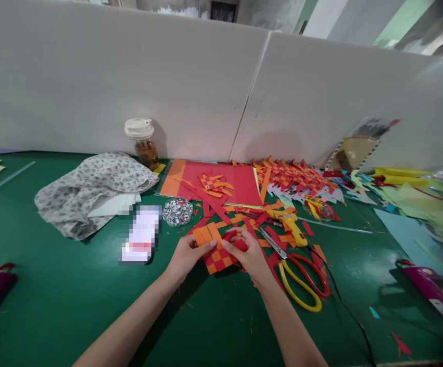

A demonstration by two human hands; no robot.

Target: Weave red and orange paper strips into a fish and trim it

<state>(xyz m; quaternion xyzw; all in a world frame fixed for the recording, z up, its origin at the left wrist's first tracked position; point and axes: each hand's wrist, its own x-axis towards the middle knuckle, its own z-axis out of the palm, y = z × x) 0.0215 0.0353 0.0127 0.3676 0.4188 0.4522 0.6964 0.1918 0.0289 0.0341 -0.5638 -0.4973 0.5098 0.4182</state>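
Note:
Between my hands is a woven piece of red and orange paper strips, checkered at its lower part, with loose strip ends at the top. My left hand pinches its left side, thumb on the front. On the right side my right hand grips it among the red strips, thumb also on the front. The fingers behind the paper are hidden. Just right of my right hand lie scissors with one yellow and one red handle, and a yellow glue gun among cut strips.
A finished woven paper fish rests on red paper sheets; more woven fish are heaped to the right. Nearby are a round case of googly eyes, a blurred phone, a patterned cloth and a lidded cup. A black cord crosses the green table.

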